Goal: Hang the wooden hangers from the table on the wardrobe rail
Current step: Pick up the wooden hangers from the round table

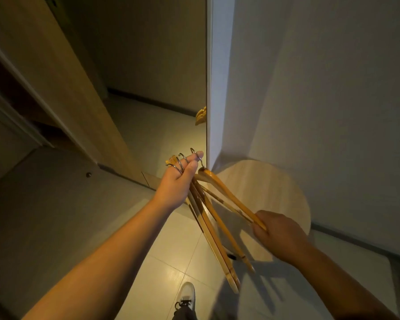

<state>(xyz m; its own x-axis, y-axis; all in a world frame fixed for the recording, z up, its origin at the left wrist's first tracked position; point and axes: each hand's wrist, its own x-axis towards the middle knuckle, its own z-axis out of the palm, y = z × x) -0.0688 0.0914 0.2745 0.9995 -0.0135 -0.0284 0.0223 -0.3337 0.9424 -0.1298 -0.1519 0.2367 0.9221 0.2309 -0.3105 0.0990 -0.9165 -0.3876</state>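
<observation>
The left hand (179,181) is half closed, and its fingers (195,158) pass through the metal hooks (183,163) of a bundle of wooden hangers (214,229), so the bundle hangs down from this hand. The right hand (278,234) is closed on the lower end of one more hanger (229,195), whose top lies just beside the left hand's fingers; it seems this one is being added to the bundle.

The round wooden table (284,195) stands behind both hands, against the white wall (321,88). The part of its top that shows carries no hanger, so the collecting step seems almost done. No hanger is on a rail yet; the whole hanging step is left.

To the left of the table is a tall mirror (157,88), and further left the wardrobe (39,88) with its wooden side panel. Its inside is dark. The rail is not visible, and what the wardrobe holds cannot be told.
</observation>
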